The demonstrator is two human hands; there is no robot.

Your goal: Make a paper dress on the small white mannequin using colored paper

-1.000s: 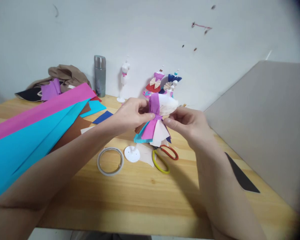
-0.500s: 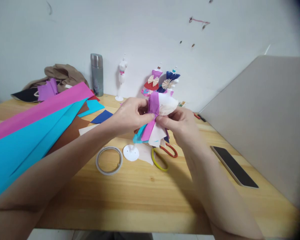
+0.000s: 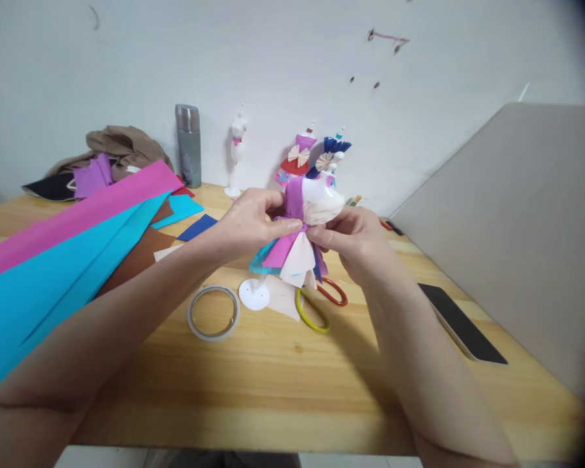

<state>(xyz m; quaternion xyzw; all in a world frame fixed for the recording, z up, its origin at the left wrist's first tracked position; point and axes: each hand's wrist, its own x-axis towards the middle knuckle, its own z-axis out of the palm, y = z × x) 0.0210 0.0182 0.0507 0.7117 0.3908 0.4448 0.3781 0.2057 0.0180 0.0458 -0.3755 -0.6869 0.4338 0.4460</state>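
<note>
A brown cloth [image 3: 121,143] lies heaped near the wall [image 3: 273,58], pink paper [image 3: 82,214] and blue paper [image 3: 53,266] spread in front; a flask [image 3: 189,156] stands just beside the heap, a roll of tape [image 3: 214,337] lies nearer the front edge, and a bare white figure [image 3: 237,153] stands behind; the person's left hand [image 3: 253,221] has thumb and fingers clamped on the waist of a paper-skirted doll [image 3: 297,260], tilted over the table [image 3: 253,383]; I can't tell whether its round foot [image 3: 254,296] touches the wood; scissors [image 3: 303,318] lie near that foot; two dressed figures [image 3: 301,156] stand beyond; the right hand [image 3: 361,237] pinches the same waist, some fingers hidden; a phone [image 3: 463,325] lies well apart, near a grey board [image 3: 517,227].
</note>
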